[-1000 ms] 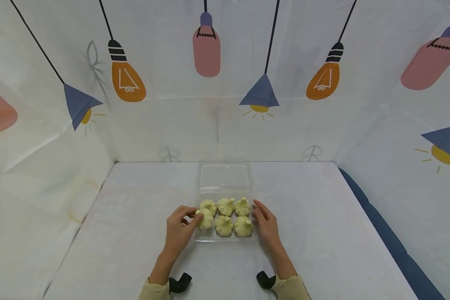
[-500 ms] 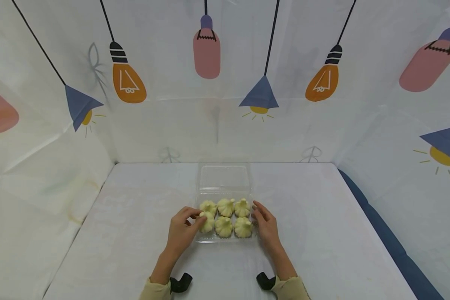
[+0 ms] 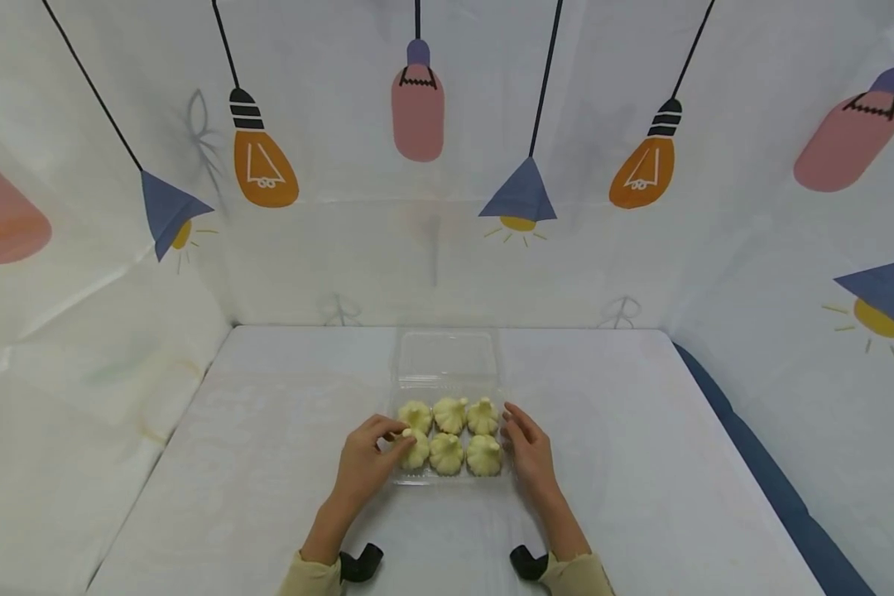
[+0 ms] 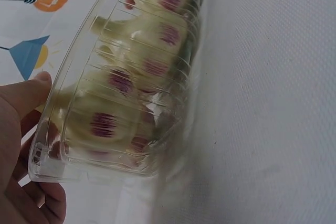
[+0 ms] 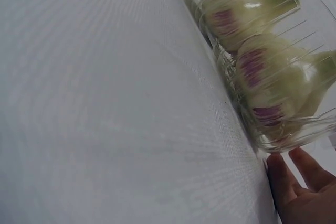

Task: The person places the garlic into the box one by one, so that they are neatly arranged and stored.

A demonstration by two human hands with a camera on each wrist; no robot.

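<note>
A clear plastic clamshell box (image 3: 450,482) lies on the table with its lid (image 3: 447,356) folded back. Pale garlic bulbs with purple patches fill it in two rows of three. At the front left corner, my left hand (image 3: 368,459) pinches the neck of one garlic bulb (image 3: 417,453), which sits in the box; in the left wrist view the thumb (image 4: 39,85) is at that neck, behind the box wall. My right hand (image 3: 532,451) is at the right side of the box, and in the right wrist view its fingertips (image 5: 276,163) touch the box's end, fingers fairly straight.
White cloth covers the table (image 3: 283,381). Fabric walls printed with hanging lamps stand at the back and both sides. A dark blue edge (image 3: 760,463) runs along the table's right side. Black wrist mounts (image 3: 361,563) stick out near both sleeves.
My left hand has moved slightly right and down, bringing the garlic bulb into the front left place of the box. The right hand stays at the box's right side.
</note>
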